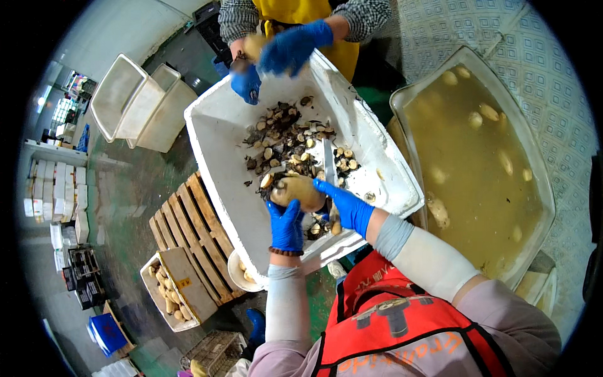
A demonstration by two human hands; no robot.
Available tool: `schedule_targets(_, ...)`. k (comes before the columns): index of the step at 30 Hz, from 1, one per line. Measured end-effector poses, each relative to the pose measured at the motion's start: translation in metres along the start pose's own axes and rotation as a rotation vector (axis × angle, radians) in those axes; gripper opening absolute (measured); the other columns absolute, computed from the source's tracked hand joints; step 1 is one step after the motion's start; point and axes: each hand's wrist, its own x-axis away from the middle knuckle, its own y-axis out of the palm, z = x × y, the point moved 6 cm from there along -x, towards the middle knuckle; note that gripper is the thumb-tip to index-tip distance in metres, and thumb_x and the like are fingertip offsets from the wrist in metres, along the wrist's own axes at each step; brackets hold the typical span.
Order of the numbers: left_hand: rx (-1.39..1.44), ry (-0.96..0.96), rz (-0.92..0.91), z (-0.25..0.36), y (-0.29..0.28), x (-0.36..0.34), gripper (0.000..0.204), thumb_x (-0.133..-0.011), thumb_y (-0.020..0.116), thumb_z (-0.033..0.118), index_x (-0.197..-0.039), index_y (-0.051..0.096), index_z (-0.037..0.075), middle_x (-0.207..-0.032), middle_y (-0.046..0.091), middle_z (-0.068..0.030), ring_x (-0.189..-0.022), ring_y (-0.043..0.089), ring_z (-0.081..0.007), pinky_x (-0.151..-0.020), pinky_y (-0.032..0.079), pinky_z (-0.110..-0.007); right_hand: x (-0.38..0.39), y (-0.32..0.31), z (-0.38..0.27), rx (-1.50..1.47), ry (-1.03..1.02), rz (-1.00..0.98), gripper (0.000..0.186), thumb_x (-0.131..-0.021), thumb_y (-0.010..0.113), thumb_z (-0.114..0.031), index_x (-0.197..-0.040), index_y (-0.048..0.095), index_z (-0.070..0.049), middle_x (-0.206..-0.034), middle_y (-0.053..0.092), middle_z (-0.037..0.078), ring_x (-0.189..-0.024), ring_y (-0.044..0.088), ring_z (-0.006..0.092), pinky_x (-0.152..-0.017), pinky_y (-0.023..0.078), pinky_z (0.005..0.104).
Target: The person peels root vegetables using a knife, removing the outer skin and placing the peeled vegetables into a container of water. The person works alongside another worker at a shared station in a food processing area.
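My left hand, in a blue glove, is closed around the lower left of a plump, tan lotus root above a white bin. My right hand, gloved alike, has its thumb at the root's right end. A knife's grey blade rises beyond that hand, and a tan handle-like end shows below it; the grip itself is partly hidden. Dark and pale cut ends lie over the bin's floor. Across the bin, a co-worker's blue-gloved hands hold a pale, blurred root piece.
On the right stands a tub of murky water with several lotus roots. Left of the bin lie a wooden pallet and a foam box of roots. A white bucket sits by the bin; white tubs stand farther left.
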Motion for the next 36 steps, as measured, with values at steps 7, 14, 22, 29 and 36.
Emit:
schedule_targets(7,-0.179,-0.046,-0.010,0.002,-0.002,-0.006,0.050,-0.071,0.068,0.001,-0.115,0.045,0.003,-0.105,0.057,-0.0104,-0.092,0.058,-0.0230,-0.080,0.050,-0.036,0.057,0.031,-0.073,1.281,-0.886,0.258,0.022,-0.076,0.061,-0.022,-0.092,0.061,-0.006,-0.066,0.059,0.017,-0.064,0.061,0.0302,-0.058,0.050,0.0375)
schedule_targets(14,-0.430,-0.005,-0.142,0.004,0.011,-0.001,0.042,-0.064,0.073,0.003,-0.102,0.056,0.003,-0.096,0.061,-0.0083,-0.085,0.060,-0.0187,-0.077,0.050,-0.032,0.056,0.062,-0.079,1.871,-0.914,0.192,0.018,-0.070,0.059,-0.016,-0.086,0.060,-0.008,-0.069,0.060,0.013,-0.066,0.060,0.0310,-0.057,0.049,0.0403)
schedule_targets(22,-0.495,0.057,-0.135,0.007,0.015,0.007,0.057,-0.064,0.068,-0.001,-0.116,0.047,0.003,-0.109,0.056,-0.0086,-0.097,0.056,-0.0213,-0.083,0.046,-0.034,0.028,0.042,-0.073,1.799,-0.979,0.256,0.009,-0.070,0.058,-0.016,-0.074,0.059,-0.008,-0.068,0.060,0.015,-0.066,0.061,0.0324,-0.058,0.050,0.0411)
schedule_targets(29,-0.484,0.028,0.004,-0.006,-0.015,0.002,0.068,-0.057,0.075,0.004,-0.117,0.043,0.002,-0.106,0.055,-0.0099,-0.094,0.055,-0.0203,-0.082,0.047,-0.033,-0.011,0.032,-0.055,1.839,-0.829,0.291,0.007,-0.072,0.057,-0.015,-0.070,0.061,-0.010,-0.070,0.061,0.016,-0.066,0.061,0.0322,-0.058,0.050,0.0412)
schedule_targets(36,-0.172,-0.003,0.035,0.023,-0.016,0.002,0.061,-0.065,0.068,0.001,-0.120,0.043,0.003,-0.112,0.054,-0.0106,-0.103,0.053,-0.0237,-0.084,0.047,-0.036,-0.030,-0.022,-0.080,1.663,-0.541,0.469,0.022,-0.072,0.057,-0.024,-0.075,0.067,-0.005,-0.074,0.063,0.019,-0.069,0.062,0.0346,-0.065,0.050,0.0412)
